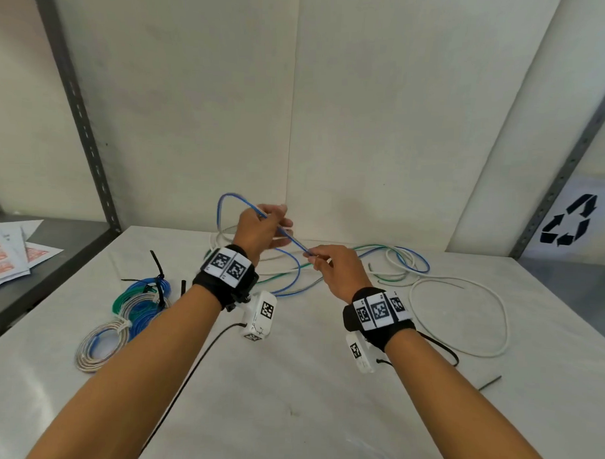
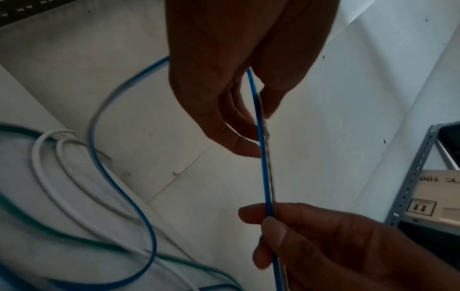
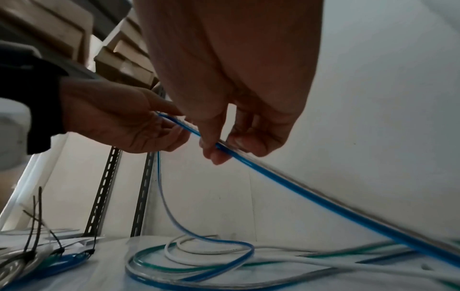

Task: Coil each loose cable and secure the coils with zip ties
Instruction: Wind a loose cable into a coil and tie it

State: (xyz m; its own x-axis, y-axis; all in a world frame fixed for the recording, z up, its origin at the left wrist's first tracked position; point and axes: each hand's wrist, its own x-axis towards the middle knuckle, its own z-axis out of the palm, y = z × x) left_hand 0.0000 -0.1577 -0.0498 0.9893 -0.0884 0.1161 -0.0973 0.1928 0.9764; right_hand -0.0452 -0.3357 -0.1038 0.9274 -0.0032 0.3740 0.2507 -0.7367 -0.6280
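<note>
A blue-and-clear cable (image 1: 287, 237) is stretched in the air between both hands above the white table (image 1: 289, 383). My left hand (image 1: 265, 228) grips it at the upper left, where it bends into a raised loop (image 1: 226, 201). My right hand (image 1: 322, 264) pinches it lower right between thumb and fingers. The same cable (image 2: 262, 157) runs between the left hand (image 2: 239, 102) and right hand (image 2: 286, 236) in the left wrist view. From the right wrist, the cable (image 3: 311, 196) passes through my right fingers (image 3: 214, 151) and my left hand (image 3: 139, 130).
Loose green, white and blue cables (image 1: 396, 263) lie tangled behind the hands; a white cable loop (image 1: 462, 317) sits right. Tied coils (image 1: 130, 309) with black zip ties (image 1: 159, 272) lie left. One loose zip tie (image 1: 489, 382) lies right. Papers (image 1: 8, 253) rest on a left shelf.
</note>
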